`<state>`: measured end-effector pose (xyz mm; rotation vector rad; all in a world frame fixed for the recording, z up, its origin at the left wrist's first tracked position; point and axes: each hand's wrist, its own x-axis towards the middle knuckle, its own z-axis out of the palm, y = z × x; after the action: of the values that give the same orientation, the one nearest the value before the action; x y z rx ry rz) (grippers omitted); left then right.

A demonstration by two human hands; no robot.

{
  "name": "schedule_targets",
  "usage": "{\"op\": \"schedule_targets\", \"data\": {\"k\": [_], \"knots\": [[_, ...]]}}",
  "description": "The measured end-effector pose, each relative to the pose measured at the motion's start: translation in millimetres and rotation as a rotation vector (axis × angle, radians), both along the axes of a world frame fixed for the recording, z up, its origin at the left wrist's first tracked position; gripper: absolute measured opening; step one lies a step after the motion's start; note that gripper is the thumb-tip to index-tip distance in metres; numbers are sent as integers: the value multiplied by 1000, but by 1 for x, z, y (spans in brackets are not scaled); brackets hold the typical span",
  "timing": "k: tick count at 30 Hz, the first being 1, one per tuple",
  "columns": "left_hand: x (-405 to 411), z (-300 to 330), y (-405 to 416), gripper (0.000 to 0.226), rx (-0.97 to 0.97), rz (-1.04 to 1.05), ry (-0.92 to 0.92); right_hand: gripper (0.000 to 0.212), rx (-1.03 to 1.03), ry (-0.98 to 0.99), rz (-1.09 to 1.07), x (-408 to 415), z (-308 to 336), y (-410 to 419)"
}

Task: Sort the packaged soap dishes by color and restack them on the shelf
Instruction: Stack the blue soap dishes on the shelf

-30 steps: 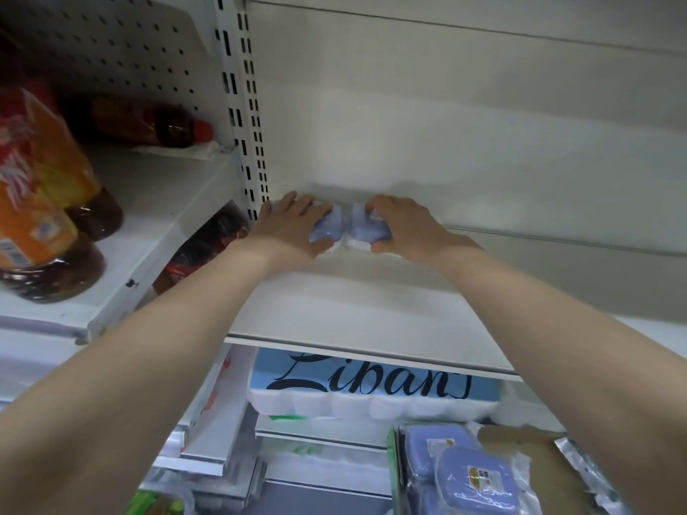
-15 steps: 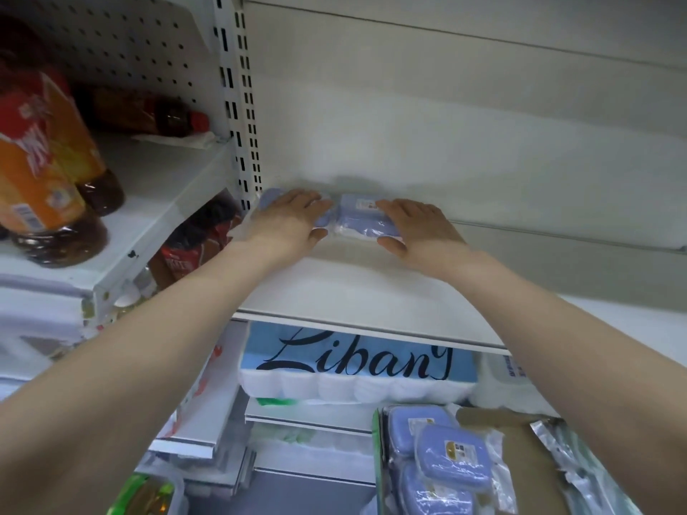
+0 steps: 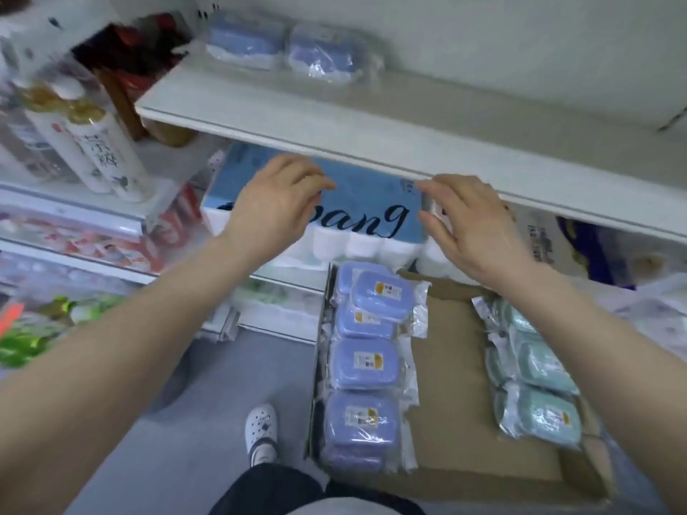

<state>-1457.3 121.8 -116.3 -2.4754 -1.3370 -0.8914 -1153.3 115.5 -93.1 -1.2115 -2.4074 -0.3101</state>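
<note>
White shelf (image 3: 371, 117) holds two blue dishes (image 3: 282, 46) at back, well above both hands. Left hand (image 3: 275, 202) and right hand (image 3: 472, 224) empty, fingers loosely spread, over tissue pack (image 3: 368, 213) (lettering "pang" readable). Box (image 3: 464, 403) below: purple dishes (image 3: 364, 366) left, teal dishes (image 3: 539, 384) right, labels unreadable.

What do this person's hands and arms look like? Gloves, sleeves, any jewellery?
Both are bare. The left hand and right hand wear no gloves, and no ring, watch or bracelet shows. The forearms are uncovered as far as the picture's edges, with no sleeve in view. Lower down, dark trousers and a white perforated clog show.
</note>
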Motion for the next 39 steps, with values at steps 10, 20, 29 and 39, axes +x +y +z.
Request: {"op": "schedule_targets", "data": {"k": [10, 20, 29, 39], "knots": [[97, -173, -151, 44, -654, 135, 35, 51, -522, -105, 30, 57, -157, -59], [137, -214, -144, 95, -760, 141, 235, 105, -749, -345, -123, -4, -207, 12], [126, -190, -140, 90, -712, 145, 221, 100, -668, -98, -166, 18, -179, -10], [81, -99, -122, 87, -606, 301, 18, 96, -391, 96, -15, 18, -38, -25]]}}
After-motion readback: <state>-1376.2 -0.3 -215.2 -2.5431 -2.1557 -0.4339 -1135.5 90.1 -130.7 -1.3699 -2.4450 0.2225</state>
